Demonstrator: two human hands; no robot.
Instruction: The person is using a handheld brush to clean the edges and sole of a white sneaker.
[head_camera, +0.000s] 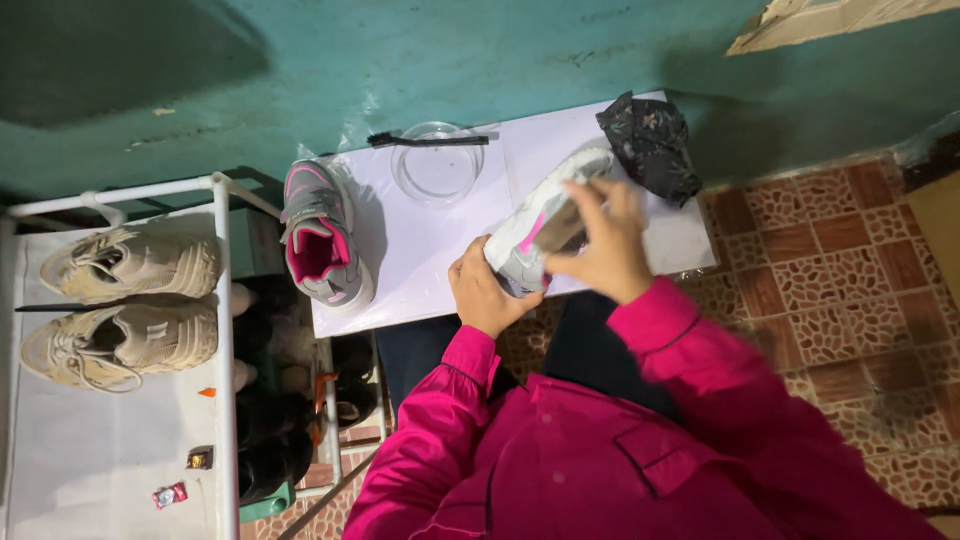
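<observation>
The left hand (482, 295) grips the heel of a grey and pink sneaker (540, 225), held up just above the near edge of the white bench (430, 250), and the right hand (605, 245) closes over its side; if something is pinched inside, I cannot tell. If the grip slackens, I think the shoe may drop to the tiled floor (830, 280) at 3 o'clock. A wide rubbing motion could knock the glass bowl (437, 160) and brush (425, 140) at 11 o'clock.

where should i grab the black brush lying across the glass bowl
Grip the black brush by its thin handle end, right of the glass bowl, coming down from above. The bristle head overhangs the bowl's left rim, and the handle bridges the bowl, so there is room beneath it.
</observation>
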